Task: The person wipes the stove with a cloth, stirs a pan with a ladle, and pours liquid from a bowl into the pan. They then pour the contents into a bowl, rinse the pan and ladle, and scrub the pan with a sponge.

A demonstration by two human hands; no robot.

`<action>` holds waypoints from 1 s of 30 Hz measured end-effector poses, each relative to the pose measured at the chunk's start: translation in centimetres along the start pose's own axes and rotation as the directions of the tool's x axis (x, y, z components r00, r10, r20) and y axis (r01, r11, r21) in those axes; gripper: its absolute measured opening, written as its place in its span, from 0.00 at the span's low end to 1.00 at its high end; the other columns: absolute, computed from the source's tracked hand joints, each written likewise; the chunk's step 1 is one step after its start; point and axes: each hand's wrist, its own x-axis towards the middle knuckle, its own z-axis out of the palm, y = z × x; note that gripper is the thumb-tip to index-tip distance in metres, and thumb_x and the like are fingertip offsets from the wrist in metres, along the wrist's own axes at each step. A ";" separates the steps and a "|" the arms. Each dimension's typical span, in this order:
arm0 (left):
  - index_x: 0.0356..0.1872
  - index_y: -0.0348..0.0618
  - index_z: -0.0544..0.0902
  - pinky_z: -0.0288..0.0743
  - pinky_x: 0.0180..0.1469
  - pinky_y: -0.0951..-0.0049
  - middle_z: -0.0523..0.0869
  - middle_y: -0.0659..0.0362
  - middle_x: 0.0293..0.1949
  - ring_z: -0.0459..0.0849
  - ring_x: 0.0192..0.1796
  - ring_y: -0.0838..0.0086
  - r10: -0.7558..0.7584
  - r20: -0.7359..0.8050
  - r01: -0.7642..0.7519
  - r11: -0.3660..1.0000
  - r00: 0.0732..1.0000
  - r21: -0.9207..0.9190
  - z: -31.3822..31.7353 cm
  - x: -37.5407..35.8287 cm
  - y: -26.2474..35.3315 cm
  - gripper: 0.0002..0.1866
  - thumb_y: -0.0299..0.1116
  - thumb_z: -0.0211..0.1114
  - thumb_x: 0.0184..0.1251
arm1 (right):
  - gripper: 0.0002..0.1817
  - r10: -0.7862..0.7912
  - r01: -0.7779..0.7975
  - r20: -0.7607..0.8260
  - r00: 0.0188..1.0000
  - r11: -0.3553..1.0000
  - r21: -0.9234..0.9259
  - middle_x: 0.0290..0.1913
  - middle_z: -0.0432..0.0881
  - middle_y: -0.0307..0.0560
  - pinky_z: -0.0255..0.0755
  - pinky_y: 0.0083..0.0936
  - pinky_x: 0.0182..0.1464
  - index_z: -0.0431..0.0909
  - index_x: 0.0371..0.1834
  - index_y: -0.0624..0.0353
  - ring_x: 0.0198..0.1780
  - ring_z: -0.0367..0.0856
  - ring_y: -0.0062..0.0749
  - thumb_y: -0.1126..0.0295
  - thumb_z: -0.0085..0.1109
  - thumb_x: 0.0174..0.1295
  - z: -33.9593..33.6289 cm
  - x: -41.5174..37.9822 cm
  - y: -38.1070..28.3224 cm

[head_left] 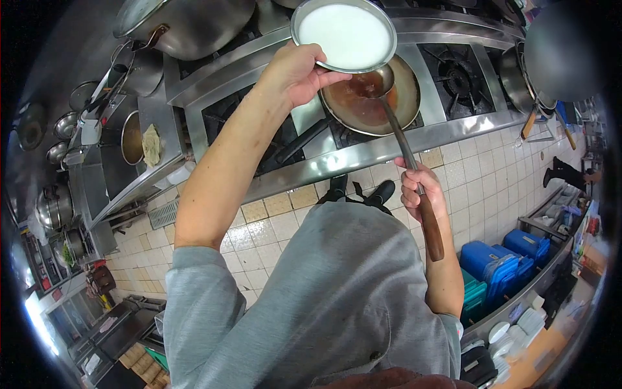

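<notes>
My left hand grips the near rim of a round metal bowl of white contents, held over the far left part of a pan. My right hand is wrapped round the wooden handle of a long metal ladle. The ladle's head is in reddish-brown liquid in the wide pan on the stove. The pan's black handle points toward the lower left. The bowl hides part of the pan's far edge.
A large metal pot stands at the back left. On the right is a bare burner, with more pans beyond it. A pot and a cloth lie on the left counter. Blue bins stand lower right; a person's dark-clothed leg shows far right.
</notes>
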 end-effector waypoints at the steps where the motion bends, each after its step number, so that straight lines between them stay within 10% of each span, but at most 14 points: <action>1: 0.62 0.23 0.62 0.86 0.53 0.45 0.74 0.37 0.57 0.82 0.56 0.45 0.001 0.000 -0.001 1.000 1.000 -0.002 -0.1 0.0 0.0 0.23 0.15 0.46 0.65 | 0.20 -0.037 0.034 -0.040 0.999 0.996 -0.087 0.21 0.67 0.33 0.56 0.16 0.14 0.72 0.58 0.68 0.12 0.62 0.16 0.72 0.52 0.63 0.3 -0.2 -0.2; 16: 0.63 0.15 0.55 0.85 0.58 0.47 0.68 0.32 0.60 0.78 0.60 0.39 0.009 0.067 -0.009 1.000 0.998 0.005 -0.2 0.1 0.3 0.25 0.16 0.45 0.66 | 0.20 -0.259 0.114 -0.165 0.952 0.796 -0.595 0.25 0.71 0.36 0.63 0.16 0.17 0.72 0.56 0.70 0.17 0.66 0.17 0.76 0.52 0.60 -1.5 -1.0 -1.5; 30: 0.64 0.15 0.54 0.84 0.59 0.45 0.68 0.32 0.61 0.77 0.61 0.39 0.024 0.079 -0.025 1.000 0.997 0.019 -0.7 0.0 -0.2 0.25 0.17 0.45 0.67 | 0.22 0.079 -0.090 -0.059 0.995 0.968 -0.234 0.21 0.68 0.33 0.56 0.14 0.13 0.70 0.59 0.71 0.12 0.62 0.16 0.73 0.51 0.62 -0.1 -1.4 0.1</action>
